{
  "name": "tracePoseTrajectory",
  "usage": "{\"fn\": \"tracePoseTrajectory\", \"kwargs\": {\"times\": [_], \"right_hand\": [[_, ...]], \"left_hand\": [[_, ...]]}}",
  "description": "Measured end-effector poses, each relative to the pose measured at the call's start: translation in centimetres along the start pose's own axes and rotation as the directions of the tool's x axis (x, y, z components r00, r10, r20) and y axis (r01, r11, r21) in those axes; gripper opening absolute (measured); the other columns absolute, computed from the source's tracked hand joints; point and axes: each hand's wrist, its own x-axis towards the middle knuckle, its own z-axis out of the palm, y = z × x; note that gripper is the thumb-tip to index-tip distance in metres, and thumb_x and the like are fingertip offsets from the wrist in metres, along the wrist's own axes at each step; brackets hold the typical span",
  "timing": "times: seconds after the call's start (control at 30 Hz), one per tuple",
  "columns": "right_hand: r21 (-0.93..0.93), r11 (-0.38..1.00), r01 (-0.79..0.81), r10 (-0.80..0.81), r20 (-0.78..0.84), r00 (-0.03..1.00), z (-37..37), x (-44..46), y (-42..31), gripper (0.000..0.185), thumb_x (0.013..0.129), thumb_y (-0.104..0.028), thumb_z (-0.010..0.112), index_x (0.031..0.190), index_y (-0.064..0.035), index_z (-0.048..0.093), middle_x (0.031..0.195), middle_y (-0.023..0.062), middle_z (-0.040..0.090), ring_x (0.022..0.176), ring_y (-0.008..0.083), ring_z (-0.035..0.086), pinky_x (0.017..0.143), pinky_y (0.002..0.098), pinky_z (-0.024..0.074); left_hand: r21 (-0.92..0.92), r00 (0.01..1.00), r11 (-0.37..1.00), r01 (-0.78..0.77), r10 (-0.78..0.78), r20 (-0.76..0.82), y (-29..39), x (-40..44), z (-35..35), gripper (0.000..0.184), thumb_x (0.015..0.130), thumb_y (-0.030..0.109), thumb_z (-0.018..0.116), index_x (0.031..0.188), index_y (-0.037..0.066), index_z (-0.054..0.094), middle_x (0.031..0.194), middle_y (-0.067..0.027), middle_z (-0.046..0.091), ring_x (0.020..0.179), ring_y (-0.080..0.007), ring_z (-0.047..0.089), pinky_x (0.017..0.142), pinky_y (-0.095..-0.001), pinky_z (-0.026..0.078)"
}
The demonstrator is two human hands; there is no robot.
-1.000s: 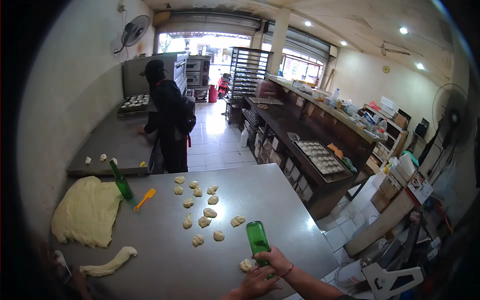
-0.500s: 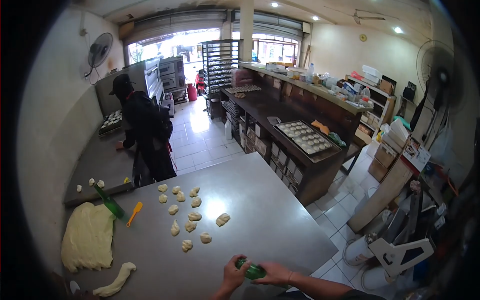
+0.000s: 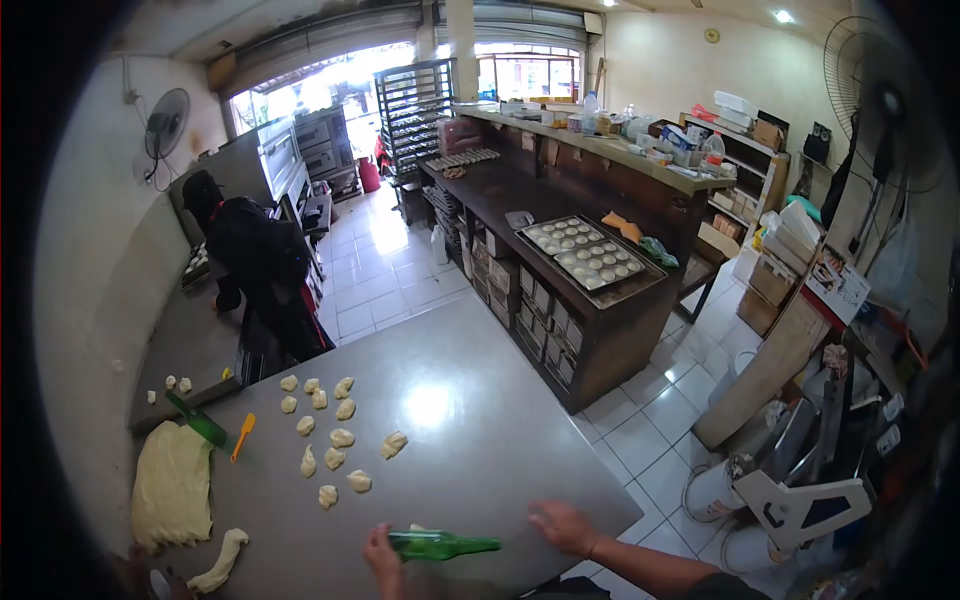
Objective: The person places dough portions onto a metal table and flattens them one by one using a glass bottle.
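A green glass bottle (image 3: pixel 445 545) lies on its side near the front of the steel table, its neck pointing right. My left hand (image 3: pixel 381 552) is closed around its base end. Just behind the bottle a small bit of dough (image 3: pixel 416 527) peeks out, mostly hidden. To the right of the neck, apart from it, my right hand (image 3: pixel 566 529) hovers over the table with nothing in it, fingers loosely bent and apart. Several small dough pieces (image 3: pixel 336 458) are scattered farther back on the table.
At left lie a big dough slab (image 3: pixel 172 485), a dough strip (image 3: pixel 219 562), a second green bottle (image 3: pixel 204 427) and an orange spatula (image 3: pixel 243 437). A person in dark clothes (image 3: pixel 262 262) stands at the left counter. Filled baking trays (image 3: pixel 585 252) rest on the dark counter.
My right hand has come off the bottle and moved right. The bottle now lies with its neck in sight, my left hand on its base. The view has turned slightly right.
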Motion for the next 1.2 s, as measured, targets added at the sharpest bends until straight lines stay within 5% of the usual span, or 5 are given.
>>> {"fn": "tracePoseTrajectory", "kwargs": {"times": [0.37, 0.7, 0.9, 1.0, 1.2], "right_hand": [[-0.453, 0.812, -0.369, 0.245, -0.309, 0.919, 2.1, 10.7, 10.2, 0.092, 0.096, -0.058, 0.048, 0.147, 0.0161, 0.030, 0.158, 0.0337, 0.023, 0.150, 0.0468, 0.015, 0.124, 0.0518, 0.0067], [-0.193, 0.704, 0.684, -0.486, 0.572, 0.661, 9.1, 2.8, 2.5, 0.082, 0.097, -0.050, 0.052, 0.152, 0.0063, 0.029, 0.159, 0.0269, 0.028, 0.150, 0.0423, 0.021, 0.124, 0.0495, 0.0146], [-0.635, 0.730, 0.255, -0.256, 0.093, 0.962, 10.6, 18.8, 2.1, 0.073, 0.095, -0.043, 0.059, 0.148, 0.0026, 0.038, 0.155, 0.0235, 0.036, 0.144, 0.0407, 0.033, 0.118, 0.0488, 0.0289], [-0.208, 0.868, 0.451, -0.159, 0.744, 0.649, 13.3, 24.4, -8.5, 0.061, 0.095, -0.039, 0.060, 0.140, 0.0013, 0.049, 0.146, 0.0237, 0.047, 0.133, 0.0400, 0.046, 0.110, 0.0452, 0.0398], [-0.309, 0.730, 0.609, -0.388, 0.547, 0.742, 32.4, 14.0, -23.5, 0.074, 0.097, -0.050, 0.053, 0.146, 0.0033, 0.040, 0.153, 0.0287, 0.035, 0.144, 0.0417, 0.031, 0.118, 0.0463, 0.0285]], "left_hand": [[-0.525, 0.903, 0.792, 0.312, -0.419, -0.095, 2.4, -7.6, -6.1, 0.032, 0.099, 0.037, 0.058, 0.097, 0.006, 0.065, 0.087, -0.0058, 0.061, 0.081, -0.0195, 0.061, 0.071, -0.0352, 0.051], [-0.648, 0.798, 0.712, 0.271, -0.542, -0.262, 4.3, -12.0, -13.4, 0.032, 0.099, 0.038, 0.059, 0.103, 0.007, 0.064, 0.091, -0.0064, 0.064, 0.086, -0.0205, 0.065, 0.076, -0.0355, 0.053], [-0.747, 0.738, 0.624, 0.229, -0.612, -0.285, -1.0, -14.2, -19.7, 0.033, 0.099, 0.039, 0.058, 0.104, 0.007, 0.065, 0.091, -0.0069, 0.065, 0.086, -0.0196, 0.065, 0.075, -0.0351, 0.053], [-0.749, 0.697, 0.632, 0.199, -0.628, -0.345, -2.6, -14.2, -22.3, 0.032, 0.099, 0.037, 0.058, 0.105, 0.007, 0.065, 0.092, -0.0069, 0.065, 0.086, -0.0193, 0.065, 0.076, -0.0352, 0.053], [-0.769, 0.684, 0.632, 0.095, -0.602, -0.411, -2.8, -13.3, -27.5, 0.028, 0.101, 0.032, 0.056, 0.104, 0.005, 0.063, 0.092, -0.0073, 0.065, 0.084, -0.0189, 0.065, 0.074, -0.0329, 0.054]]}}
